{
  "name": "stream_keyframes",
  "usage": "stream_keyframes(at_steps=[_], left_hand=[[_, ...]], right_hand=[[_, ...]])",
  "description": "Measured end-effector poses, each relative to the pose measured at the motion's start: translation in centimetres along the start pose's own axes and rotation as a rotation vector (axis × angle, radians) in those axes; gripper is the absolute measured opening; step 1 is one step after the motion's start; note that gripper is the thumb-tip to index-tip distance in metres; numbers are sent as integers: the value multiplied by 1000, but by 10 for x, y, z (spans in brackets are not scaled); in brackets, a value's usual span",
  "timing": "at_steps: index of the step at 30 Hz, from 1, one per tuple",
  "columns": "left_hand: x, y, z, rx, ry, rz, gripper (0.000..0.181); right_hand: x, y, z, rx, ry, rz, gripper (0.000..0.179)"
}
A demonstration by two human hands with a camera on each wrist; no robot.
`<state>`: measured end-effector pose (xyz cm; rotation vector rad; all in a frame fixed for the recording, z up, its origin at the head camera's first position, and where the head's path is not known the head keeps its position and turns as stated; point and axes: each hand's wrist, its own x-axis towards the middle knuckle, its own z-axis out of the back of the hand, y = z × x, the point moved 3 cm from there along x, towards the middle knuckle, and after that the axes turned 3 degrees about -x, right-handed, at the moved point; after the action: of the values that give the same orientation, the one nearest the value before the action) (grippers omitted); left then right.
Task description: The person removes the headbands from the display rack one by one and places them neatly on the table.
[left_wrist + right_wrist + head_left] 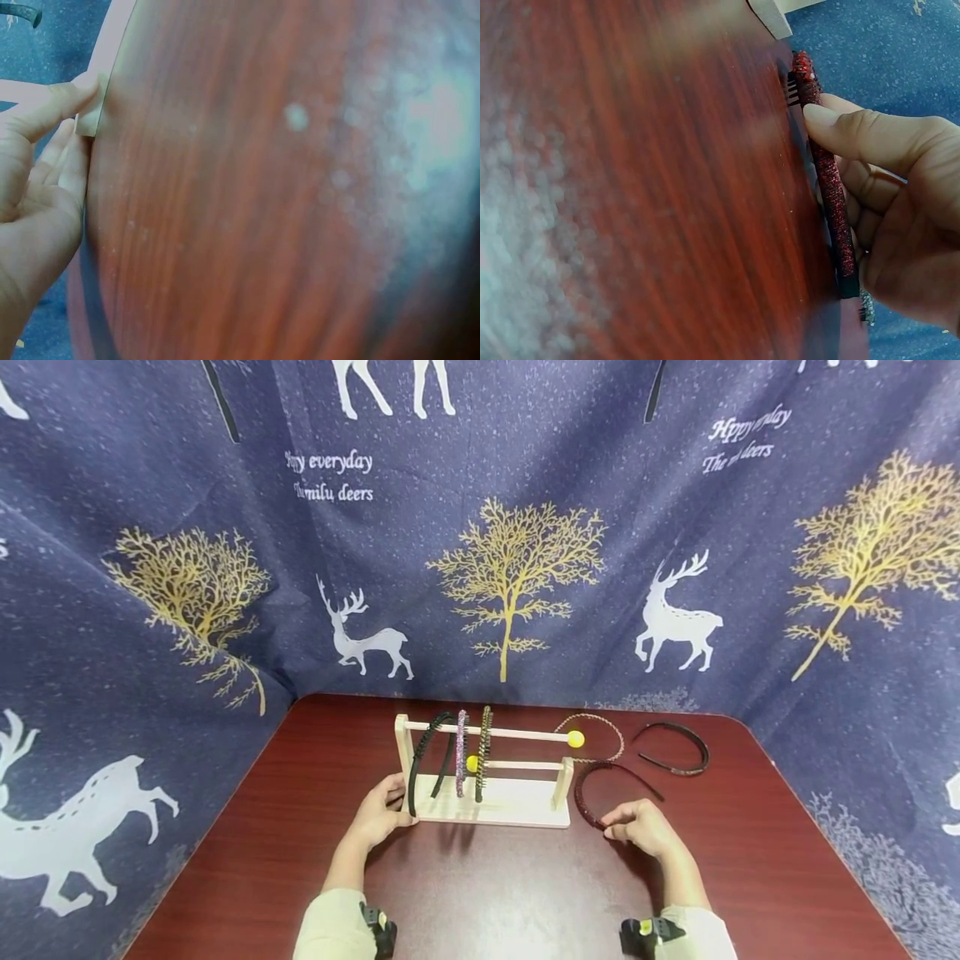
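Note:
A pale wooden headband stand point(525, 806) has two rods tipped with yellow balls. Its left base corner is gripped by my left hand point(378, 814); the left wrist view shows the thumb on that corner point(88, 120). From the upper rod hang a black headband point(415, 772), a pink-purple glittery headband point(461, 768) and a dark gold headband point(482, 760). To the right of the stand, my right hand point(647, 828) pinches a dark red glittery headband point(581, 793) by its near side. The right wrist view shows comb teeth inside this red headband point(829, 184).
Behind the red headband lie a thin beaded headband point(622, 743) and another dark headband point(703, 752), both on the reddish-brown table point(487, 893). A blue cloth with deer and trees point(480, 468) hangs close around the table's back and sides.

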<state>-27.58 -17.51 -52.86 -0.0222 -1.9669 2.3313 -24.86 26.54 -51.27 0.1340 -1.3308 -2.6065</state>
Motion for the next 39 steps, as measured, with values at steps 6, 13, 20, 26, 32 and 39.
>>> stream_keyframes(at_steps=[6, 13, 20, 26, 32, 39], left_hand=[[0, 1, 1, 28, -2, -8, 75], [0, 4, -1, 38, -9, 10, 74], [-1, 1, -2, 59, -8, -11, 73], [-1, 0, -1, 61, -16, -7, 73], [1, 2, 0, 67, -21, 13, 74], [1, 3, 0, 50, -9, 16, 76]], right_hand=[[1, 4, -1, -19, 3, 3, 14], [-8, 27, 3, -114, -152, -27, 16], [-15, 50, 0, -43, -238, -62, 19], [-18, 67, -10, 90, -257, -83, 22], [-16, 82, -22, 163, -276, -1, 21], [-13, 106, -37, 252, -269, 109, 21]])
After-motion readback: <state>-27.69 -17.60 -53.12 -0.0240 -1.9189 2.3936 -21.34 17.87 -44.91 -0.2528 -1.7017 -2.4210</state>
